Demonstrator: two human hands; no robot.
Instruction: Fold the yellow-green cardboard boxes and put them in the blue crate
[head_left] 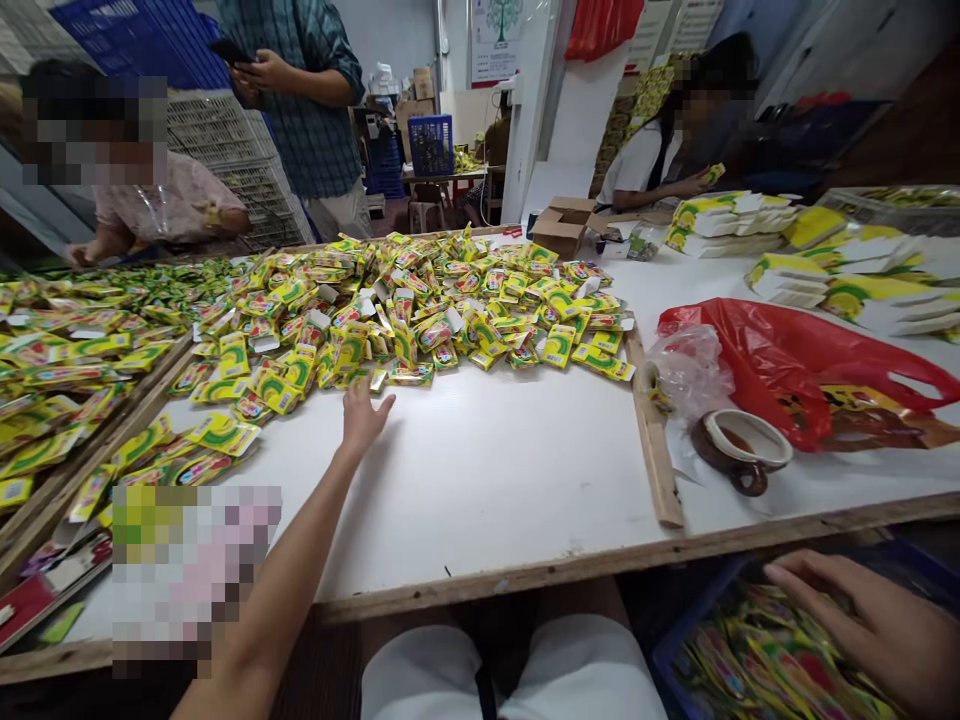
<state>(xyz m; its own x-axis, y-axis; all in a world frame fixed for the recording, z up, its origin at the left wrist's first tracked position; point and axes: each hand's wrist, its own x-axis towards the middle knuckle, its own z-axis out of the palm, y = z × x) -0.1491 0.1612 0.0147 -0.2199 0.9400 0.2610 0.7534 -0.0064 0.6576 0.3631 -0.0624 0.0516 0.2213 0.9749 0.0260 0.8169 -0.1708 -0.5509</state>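
A big heap of small yellow-green packets point(390, 310) covers the far half of the white table point(495, 480). My left hand point(364, 415) reaches across the bare tabletop, fingers stretched out and apart, fingertips just short of the heap's near edge, holding nothing. My right hand point(874, 625) rests low at the right, palm down with fingers spread, on packets inside a blue crate point(720, 640) beside my knees.
A wooden strip point(652, 430) divides the table. Right of it lie a red plastic bag point(787, 365), a clear bag, a brown cup point(742, 450) and stacks of flat cartons point(825, 260). More packets fill the left tray point(60, 370). Three people work beyond the table.
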